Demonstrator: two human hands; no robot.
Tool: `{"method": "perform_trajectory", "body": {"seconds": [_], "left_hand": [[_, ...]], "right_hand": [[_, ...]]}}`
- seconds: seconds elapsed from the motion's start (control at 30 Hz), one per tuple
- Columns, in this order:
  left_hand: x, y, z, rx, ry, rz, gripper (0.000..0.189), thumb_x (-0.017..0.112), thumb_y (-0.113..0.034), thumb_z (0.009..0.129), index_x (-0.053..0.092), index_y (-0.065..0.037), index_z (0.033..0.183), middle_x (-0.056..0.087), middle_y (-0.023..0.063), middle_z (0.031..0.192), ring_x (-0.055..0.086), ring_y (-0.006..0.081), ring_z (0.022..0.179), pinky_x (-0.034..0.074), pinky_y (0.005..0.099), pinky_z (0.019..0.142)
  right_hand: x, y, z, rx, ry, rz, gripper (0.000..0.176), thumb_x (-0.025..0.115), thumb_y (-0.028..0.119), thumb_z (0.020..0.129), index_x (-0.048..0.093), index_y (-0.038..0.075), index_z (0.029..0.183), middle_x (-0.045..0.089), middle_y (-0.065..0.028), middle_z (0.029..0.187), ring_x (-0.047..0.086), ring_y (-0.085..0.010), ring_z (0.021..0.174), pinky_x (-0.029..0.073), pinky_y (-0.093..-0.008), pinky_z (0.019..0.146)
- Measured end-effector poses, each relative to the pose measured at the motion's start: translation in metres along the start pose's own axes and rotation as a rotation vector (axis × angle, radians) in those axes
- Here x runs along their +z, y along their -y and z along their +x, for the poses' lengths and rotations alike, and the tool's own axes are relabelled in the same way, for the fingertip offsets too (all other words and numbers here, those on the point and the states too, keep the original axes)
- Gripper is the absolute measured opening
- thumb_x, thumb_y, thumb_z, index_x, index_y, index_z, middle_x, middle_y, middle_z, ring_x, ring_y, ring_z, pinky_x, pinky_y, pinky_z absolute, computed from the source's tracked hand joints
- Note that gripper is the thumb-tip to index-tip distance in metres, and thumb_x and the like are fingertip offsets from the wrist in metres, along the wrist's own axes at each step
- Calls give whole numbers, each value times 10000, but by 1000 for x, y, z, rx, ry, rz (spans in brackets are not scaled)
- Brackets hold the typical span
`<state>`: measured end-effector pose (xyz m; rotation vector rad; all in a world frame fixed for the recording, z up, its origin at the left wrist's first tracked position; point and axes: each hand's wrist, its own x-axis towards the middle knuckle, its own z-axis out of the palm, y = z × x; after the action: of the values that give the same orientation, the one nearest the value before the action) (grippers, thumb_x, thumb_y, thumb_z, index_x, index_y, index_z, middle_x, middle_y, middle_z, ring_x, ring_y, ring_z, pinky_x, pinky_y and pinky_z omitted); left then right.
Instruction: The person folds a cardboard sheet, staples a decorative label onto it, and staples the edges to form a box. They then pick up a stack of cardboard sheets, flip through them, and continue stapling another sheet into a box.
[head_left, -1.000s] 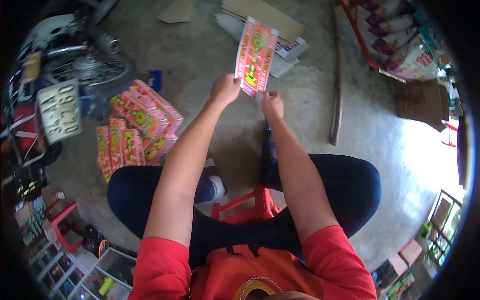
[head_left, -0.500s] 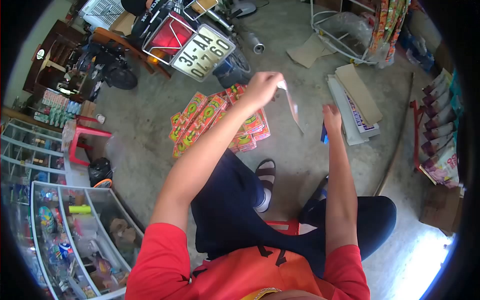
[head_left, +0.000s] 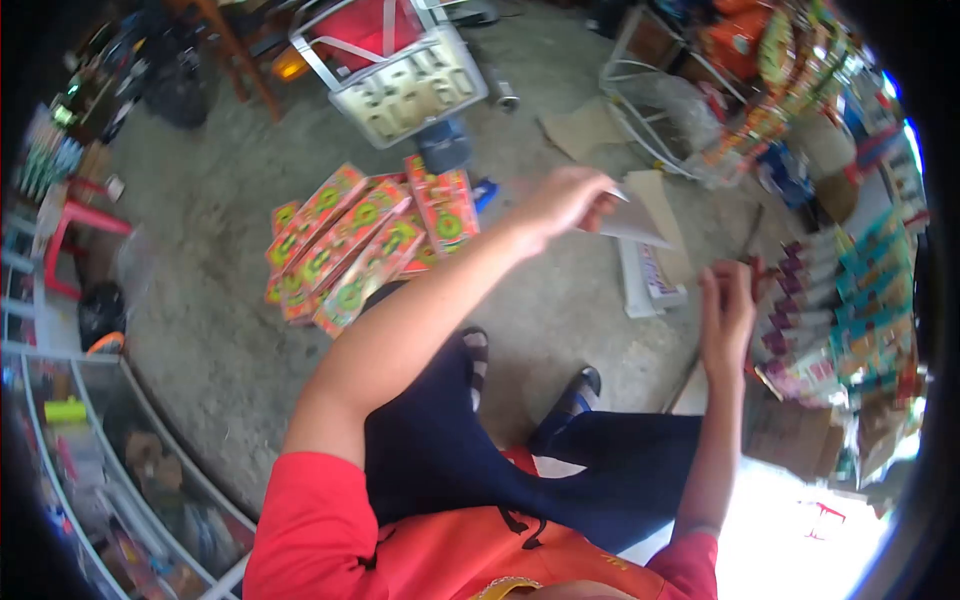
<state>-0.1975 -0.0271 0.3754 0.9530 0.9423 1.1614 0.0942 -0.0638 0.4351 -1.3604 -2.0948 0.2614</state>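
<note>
One sheet [head_left: 632,225], its far face hidden, pinched in left hand [head_left: 573,203], right hand [head_left: 731,300] half-curled, contents unclear

On the grey concrete floor [head_left: 560,320], toward the left, I see the heap of red-green printed oblong boxes [head_left: 350,243], some lying upon others. Just beyond it is the white rectangular motorbike plate [head_left: 410,88]. In my view, the left hand [head_left: 568,208], with the thin pale sheet [head_left: 635,224], is between this heap and the flat brown cardboard [head_left: 668,236]; the right hand [head_left: 730,292] is to the cardboard's right. Far left stands the metal-framed glass case [head_left: 165,447], and beyond it, the red plastic stool [head_left: 62,235].
</note>
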Motion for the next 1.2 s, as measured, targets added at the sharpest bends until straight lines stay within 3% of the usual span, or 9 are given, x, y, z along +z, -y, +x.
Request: {"method": "perform_trajectory", "body": {"seconds": [0.2,0.27,0.37,0.47,0.67,0.77,0.87,0.97,1.2], "left_hand": [[28,-9,-18,21,136,36,302,622,-340,1040,713,-53,1037,715,12,923,646,87,734,538,261,677],[38,-9,-21,20,140,41,307,619,-344,1046,702,-49,1048,714,11,921,646,90,732,541,260,687],[55,-3,-30,59,185,18,319,619,-358,1051,698,-49,1046,707,8,913,649,89,764,546,261,712],[70,-2,-37,66,261,13,357,630,-387,1048,691,-35,1053,700,13,916,659,101,798,555,269,740],[82,4,-36,14,337,5,408,653,-453,1029,677,-46,1007,691,13,915,661,104,816,555,266,765],[70,-20,-38,38,394,371,451,725,-486,965,657,-42,1009,690,47,955,676,157,880,557,298,826],[55,-42,-52,624,108,846,524,791,-502,890,650,-33,1075,689,104,996,683,248,976,543,377,862],[51,-20,-43,756,116,704,596,815,-483,857,641,-13,1181,690,153,1106,657,329,1112,512,461,896],[61,-18,-52,597,250,776,414,690,-358,984,661,-26,1230,737,183,971,714,373,873,539,465,751]], "right_hand": [[-1,-3,9,-188,-26,81,131,599,41,1028,575,-31,921,583,-120,933,527,-210,827,453,-328,754],[0,5,8,-535,-215,6,59,657,31,988,643,-16,1021,633,-132,1045,550,-215,856,438,-325,679],[2,24,-5,-299,-330,155,252,723,7,922,682,14,1170,656,-144,1165,593,-228,931,426,-310,636],[-11,30,-6,-366,-190,-6,442,762,-7,871,669,47,1300,665,-137,1241,625,-226,992,419,-304,615],[-14,9,-5,-307,-42,51,191,699,-43,906,684,-11,1094,698,-148,998,680,-292,874,523,-389,741],[-20,9,-6,-312,-71,28,138,678,-54,919,685,-22,1053,698,-146,964,679,-295,854,532,-397,754],[-30,7,-6,-333,-71,32,119,683,-62,913,691,-22,1024,697,-141,956,674,-285,848,533,-392,752],[-37,10,-5,-396,-58,81,128,699,-72,896,698,-18,1012,696,-136,948,669,-273,848,532,-384,751],[-34,7,-3,-414,-93,74,147,720,-68,886,711,-16,1023,694,-124,946,659,-249,849,529,-364,763]]}}
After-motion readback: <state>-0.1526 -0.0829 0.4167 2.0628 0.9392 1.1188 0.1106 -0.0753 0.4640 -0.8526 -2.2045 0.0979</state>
